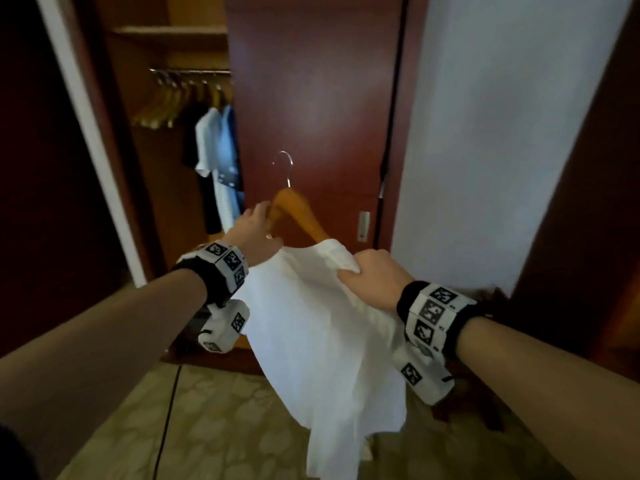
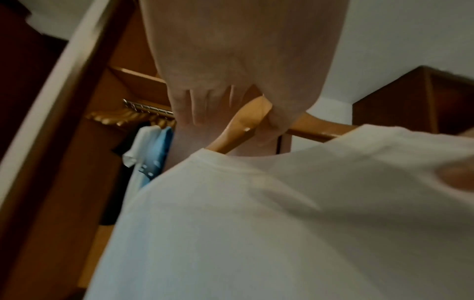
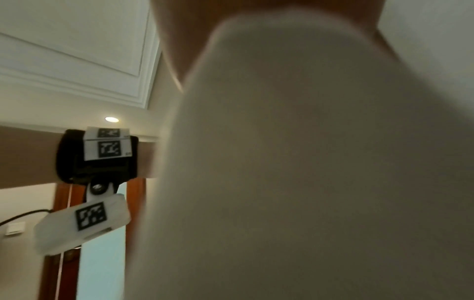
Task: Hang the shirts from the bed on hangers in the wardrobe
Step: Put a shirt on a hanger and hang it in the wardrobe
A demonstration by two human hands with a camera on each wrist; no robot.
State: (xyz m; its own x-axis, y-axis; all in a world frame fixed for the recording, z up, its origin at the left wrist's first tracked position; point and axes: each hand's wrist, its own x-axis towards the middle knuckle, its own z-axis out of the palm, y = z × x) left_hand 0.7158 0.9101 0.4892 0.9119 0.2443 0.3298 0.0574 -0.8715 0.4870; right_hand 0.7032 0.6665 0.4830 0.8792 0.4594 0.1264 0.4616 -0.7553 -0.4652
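A wooden hanger (image 1: 300, 210) with a metal hook is held upright before the wardrobe. My left hand (image 1: 258, 227) grips its left arm near the neck, fingers wrapped round the wood (image 2: 243, 123). A white shirt (image 1: 322, 327) hangs from the hanger's right arm and drapes toward the floor. My right hand (image 1: 367, 271) grips a bunch of the shirt's cloth at the top right. In the right wrist view the white shirt (image 3: 295, 172) fills most of the picture. The left wrist view shows the shirt's collar (image 2: 231, 162) over the hanger.
The open wardrobe (image 1: 166, 140) at the left has a metal rail (image 1: 190, 71) with several empty wooden hangers (image 1: 162, 105). Hung shirts, white, blue and black (image 1: 218, 161), are on it. A shut wardrobe door (image 1: 311, 81) stands straight ahead, a white wall (image 1: 502, 133) to its right.
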